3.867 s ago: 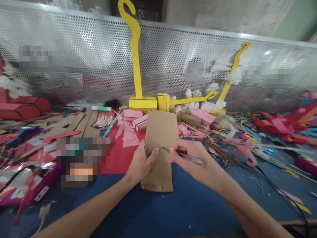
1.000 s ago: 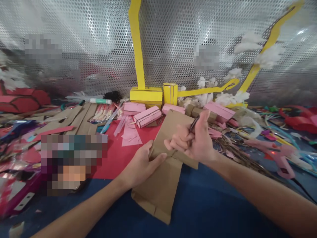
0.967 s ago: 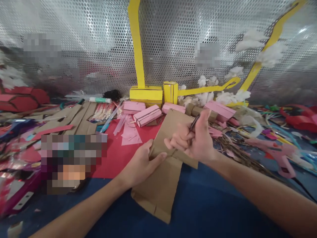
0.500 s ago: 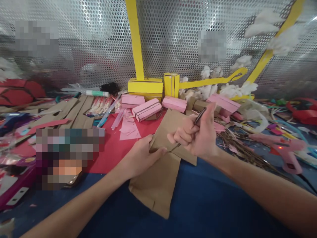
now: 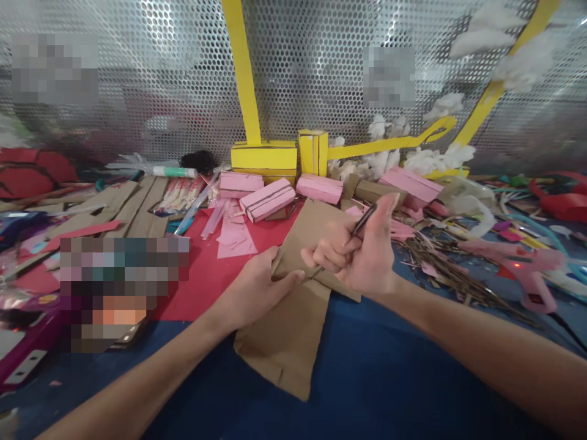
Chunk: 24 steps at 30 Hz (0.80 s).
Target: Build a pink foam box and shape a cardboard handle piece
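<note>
My left hand point(image 5: 257, 284) grips a piece of brown cardboard point(image 5: 284, 345) by its left side, with the thumb lying on top. The cardboard is long and bent or slit across its middle. Over its right half, my right hand point(image 5: 355, 250) is closed around a slim dark tool point(image 5: 365, 219). The tool's upper end pokes out between thumb and fingers; its kind I cannot make out. Its lower part is mostly hidden by the fingers, close to the line across the cardboard near my left thumb.
Pink paper-covered blocks point(image 5: 268, 200) and yellow boxes point(image 5: 263, 157) stand behind the cardboard. Red paper point(image 5: 197, 293) lies to the left. On the right are a pink glue gun point(image 5: 518, 260) with a lit light and a pile of thin brown strips point(image 5: 444, 269). A perforated metal wall point(image 5: 293, 73) rises behind.
The whole view has shifted slightly. Both hands keep their holds, and the cardboard lies in nearly the same pose.
</note>
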Tool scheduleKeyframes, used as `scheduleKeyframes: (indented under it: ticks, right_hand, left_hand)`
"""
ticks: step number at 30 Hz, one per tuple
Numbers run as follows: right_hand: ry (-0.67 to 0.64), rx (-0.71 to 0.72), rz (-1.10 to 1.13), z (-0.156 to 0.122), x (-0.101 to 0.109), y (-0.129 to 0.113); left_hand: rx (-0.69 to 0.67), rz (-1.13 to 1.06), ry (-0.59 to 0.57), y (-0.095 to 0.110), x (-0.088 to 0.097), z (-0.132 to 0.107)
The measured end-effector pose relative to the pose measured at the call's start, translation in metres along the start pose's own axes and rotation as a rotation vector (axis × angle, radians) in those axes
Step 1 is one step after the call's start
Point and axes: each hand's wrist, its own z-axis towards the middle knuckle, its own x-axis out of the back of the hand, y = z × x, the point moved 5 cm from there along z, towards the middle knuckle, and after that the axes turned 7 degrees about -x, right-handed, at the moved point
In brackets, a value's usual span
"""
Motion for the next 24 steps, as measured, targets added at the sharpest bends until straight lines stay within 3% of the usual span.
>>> scheduleKeyframes:
  ticks: [24]
  right_hand:
    - [0.058, 0.009, -0.002, -0.002, 0.003, 0.014]
  left_hand:
    - [0.020, 0.075, -0.042, 0.002, -0.001, 0.000]
